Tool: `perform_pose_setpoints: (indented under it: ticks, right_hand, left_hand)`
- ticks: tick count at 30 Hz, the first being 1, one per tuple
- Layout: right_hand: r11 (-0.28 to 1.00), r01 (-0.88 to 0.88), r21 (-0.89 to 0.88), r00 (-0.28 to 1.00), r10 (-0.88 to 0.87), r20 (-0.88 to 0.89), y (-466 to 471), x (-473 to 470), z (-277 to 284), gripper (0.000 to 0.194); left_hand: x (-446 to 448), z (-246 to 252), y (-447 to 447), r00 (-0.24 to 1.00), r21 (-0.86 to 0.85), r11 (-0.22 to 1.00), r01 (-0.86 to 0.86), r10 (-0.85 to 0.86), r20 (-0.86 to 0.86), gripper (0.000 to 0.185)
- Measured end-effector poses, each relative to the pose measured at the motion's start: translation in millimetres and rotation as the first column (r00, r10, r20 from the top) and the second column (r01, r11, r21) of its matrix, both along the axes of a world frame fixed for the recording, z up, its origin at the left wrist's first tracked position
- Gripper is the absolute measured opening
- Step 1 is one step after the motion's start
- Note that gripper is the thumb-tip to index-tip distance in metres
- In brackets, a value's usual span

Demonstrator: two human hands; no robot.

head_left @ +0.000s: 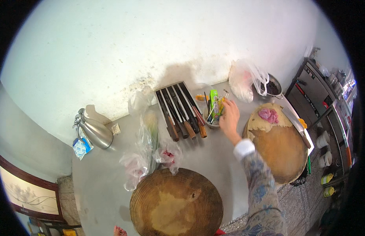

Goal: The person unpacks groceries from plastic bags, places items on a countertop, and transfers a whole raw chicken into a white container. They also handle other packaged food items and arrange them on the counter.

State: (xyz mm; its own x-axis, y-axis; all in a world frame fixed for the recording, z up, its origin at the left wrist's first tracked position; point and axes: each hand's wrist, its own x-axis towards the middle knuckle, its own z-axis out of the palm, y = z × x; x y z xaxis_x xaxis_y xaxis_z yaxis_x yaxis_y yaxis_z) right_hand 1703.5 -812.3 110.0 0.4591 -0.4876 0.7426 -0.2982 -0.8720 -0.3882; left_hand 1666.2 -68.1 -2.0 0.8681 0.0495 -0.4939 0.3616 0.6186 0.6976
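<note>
My right hand [229,118] reaches to the right side of a small container [212,125] packed with utensils and a green box [214,103]. Its fingers touch or nearly touch something yellow there; whether they grip it cannot be told. Left of the container is a knife rack [176,103] with several knives, handles towards me. Only the fingertips of my left hand [119,231] show at the bottom edge, left of a round wooden chopping block [176,203]. On a second wooden block [276,147] at right lie pieces of raw meat [268,115] and a cleaver [296,122].
Plastic bags [169,155] with red contents and a bagged leek-like vegetable [153,126] lie behind the near block. A steel vacuum jug [96,132] stands at left. At back right are a white plastic bag [241,82] and a metal pan [274,85]; metal shelving stands beyond.
</note>
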Motion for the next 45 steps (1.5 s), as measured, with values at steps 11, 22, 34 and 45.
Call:
perform_pose_setpoints:
  ticks: [11,22,34,45]
  right_hand:
    - [-0.087,-0.518,0.851,0.821,-0.331,0.466,-7,2,-68,0.058]
    - [-0.057,-0.506,0.861,0.826,-0.32,0.464,-38,17,-87,0.055]
    - [-0.519,-0.502,0.692,0.796,0.036,0.604,248,-153,3,0.024]
    - [-0.458,-0.85,0.26,0.51,-0.592,0.624,364,-248,-9,0.033]
  left_hand:
    - [23,32,-60,0.997,0.116,0.992,-0.043,0.05,-0.059,0.032]
    - [26,45,-76,1.0,0.152,0.988,0.002,0.0,-0.016,0.028]
    - [-14,144,-242,0.9,0.146,0.919,0.365,-0.389,0.195,0.02]
    - [-157,148,-331,0.064,0.811,0.549,0.203,-0.834,0.549,0.012]
